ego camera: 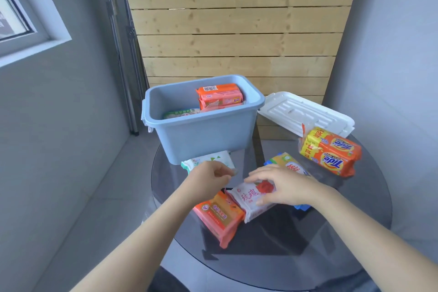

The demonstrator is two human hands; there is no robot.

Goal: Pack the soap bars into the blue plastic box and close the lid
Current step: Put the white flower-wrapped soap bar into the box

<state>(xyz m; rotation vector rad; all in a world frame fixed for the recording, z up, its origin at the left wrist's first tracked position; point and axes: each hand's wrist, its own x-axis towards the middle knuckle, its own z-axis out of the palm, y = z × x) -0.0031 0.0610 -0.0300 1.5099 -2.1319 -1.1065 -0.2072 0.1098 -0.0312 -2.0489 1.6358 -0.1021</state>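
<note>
The blue plastic box [208, 135] stands open at the back of the round glass table, holding an orange soap pack [220, 97] and a green-and-white pack [180, 114]. Its white lid [305, 114] lies to the right. My right hand [284, 185] rests on a white rose-printed soap pack [248, 199], fingers spread over it. My left hand [211, 178] hovers just left of that pack with fingers curled, holding nothing that I can see. An orange soap pack [220, 218] lies in front, a green-white pack [208, 161] behind my left hand, a yellow pack [289, 163] behind my right hand.
A large orange-yellow Tide pack [329, 152] lies at the right of the glass table [343, 220]. A blue wrapper [301, 207] peeks out under my right hand. Wooden slats stand behind the box; grey walls close in on both sides.
</note>
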